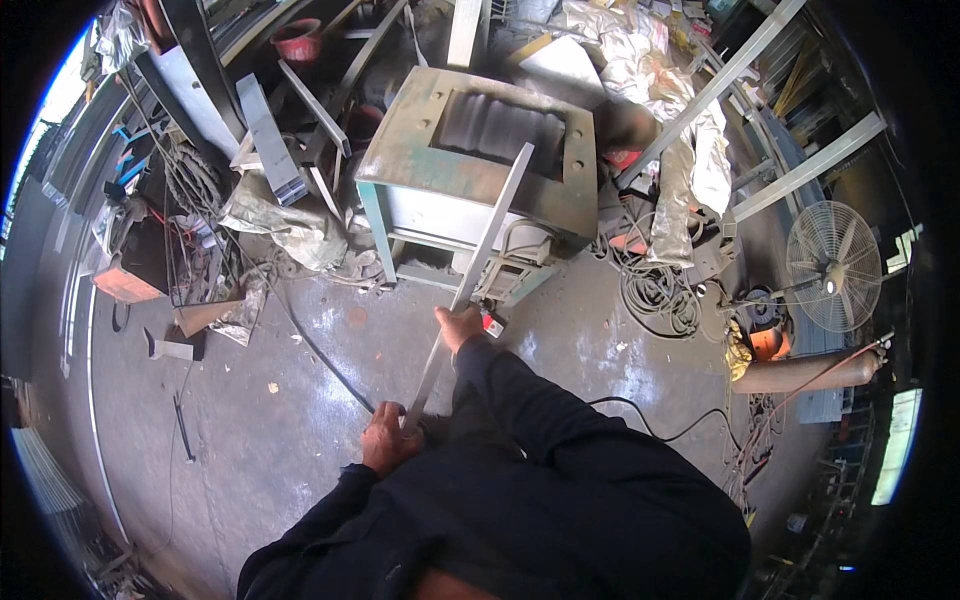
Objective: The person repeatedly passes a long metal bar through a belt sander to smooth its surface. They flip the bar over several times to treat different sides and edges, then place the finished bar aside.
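Note:
A long, narrow grey metal bar [488, 235] slants away from my body, held in both hands. My right hand [460, 327] is closed round its middle. Lower down, my left hand [385, 438] is wrapped round the near end, close to my body. The bar's far end lies over the worn, green-painted metal machine [400, 140] in front of me. In the machine's top plate is a rectangular opening with a dark, wavy surface [490, 130] inside; the bar's tip overlaps its right part. Whether the tip touches that surface I cannot tell.
Coiled cables [655, 300] lie right of the machine. Farther right are a round wire-guarded fan [833, 266] and a brown gas cylinder [805, 374] on its side. Metal profiles [270, 140] and sacking [290, 228] clutter the left. A dark cable [325, 350] crosses the floor near my left hand.

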The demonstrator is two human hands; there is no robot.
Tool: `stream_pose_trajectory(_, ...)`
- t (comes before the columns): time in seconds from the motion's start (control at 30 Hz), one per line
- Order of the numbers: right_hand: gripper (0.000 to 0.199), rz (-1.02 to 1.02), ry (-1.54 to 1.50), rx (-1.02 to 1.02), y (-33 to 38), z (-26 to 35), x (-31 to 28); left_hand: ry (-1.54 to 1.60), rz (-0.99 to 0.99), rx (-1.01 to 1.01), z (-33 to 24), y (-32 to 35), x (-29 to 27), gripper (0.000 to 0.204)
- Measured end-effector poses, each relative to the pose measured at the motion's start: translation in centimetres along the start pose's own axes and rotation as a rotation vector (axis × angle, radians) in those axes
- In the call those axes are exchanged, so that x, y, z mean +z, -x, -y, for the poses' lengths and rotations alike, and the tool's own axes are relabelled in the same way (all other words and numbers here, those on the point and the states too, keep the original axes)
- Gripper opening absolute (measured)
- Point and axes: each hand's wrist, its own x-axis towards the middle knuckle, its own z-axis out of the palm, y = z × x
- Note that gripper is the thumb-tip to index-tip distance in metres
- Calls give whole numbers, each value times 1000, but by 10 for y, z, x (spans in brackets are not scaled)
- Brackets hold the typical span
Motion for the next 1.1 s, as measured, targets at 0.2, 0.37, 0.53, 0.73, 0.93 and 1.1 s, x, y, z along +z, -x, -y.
stream_pose_trajectory(0.2, 48, -151, 336, -244, -41, -6, -14, 354, 363, -212, -15, -44, 21, 77)
stream_pose_trajectory(0.37, 48, -164, 459, -179, -103, 38, -50, 595, 420, -216, -60, -114, 34, 70)
stream_pose_trajectory(0.53, 42, -245, 546, -174, -183, 93, -80, 769, 390, -233, -114, -196, 40, 66)
stream_pose_trajectory(0.73, 42, -289, 594, -139, -261, 160, -112, 879, 356, -177, -155, -287, 44, 65)
stream_pose_trajectory(0.93, 42, -269, 634, -81, -304, 192, -125, 817, 337, -203, -168, -339, 60, 55)
stream_pose_trajectory(1.1, 43, -228, 569, -93, -281, 160, -118, 648, 328, -146, -147, -313, 66, 62)
